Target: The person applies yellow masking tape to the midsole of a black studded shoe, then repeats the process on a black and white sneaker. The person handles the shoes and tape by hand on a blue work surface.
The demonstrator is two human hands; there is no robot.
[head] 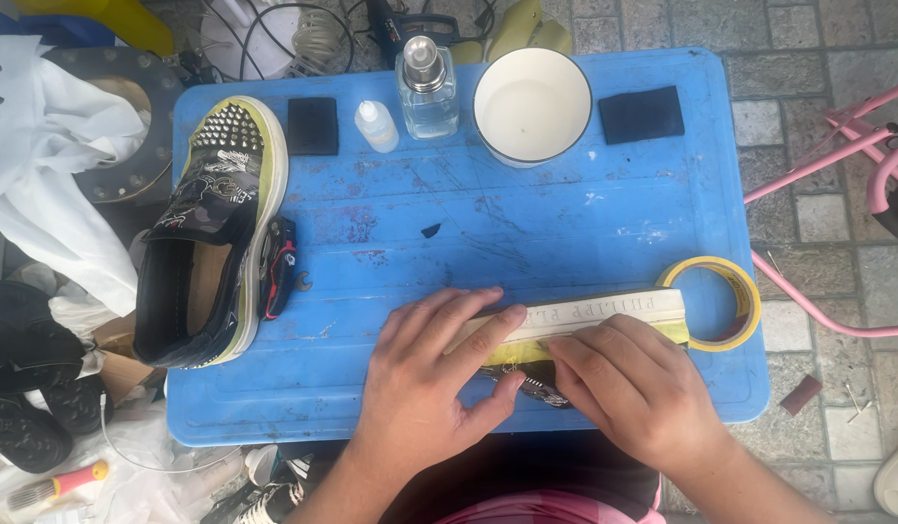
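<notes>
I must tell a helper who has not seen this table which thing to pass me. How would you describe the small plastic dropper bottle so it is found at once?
Start at the blue plastic table and look along its far edge. There, between a black square pad and a taller clear glass spray bottle, stands the dropper bottle. It is the smallest container there, cloudy white with a narrow nozzle tip.

A scuffed blue plastic table (565, 204) stands outdoors on grey stone paving (817, 87), in flat, even daylight with no hard shadows. At the right, pink metal tubing (827, 155) slants across the pavers. To the left lies crumpled white cloth (41, 165), with dark shoes (27, 388) nearer. At the far edge, tangled cables (274, 29) sprawl over the ground.
</notes>
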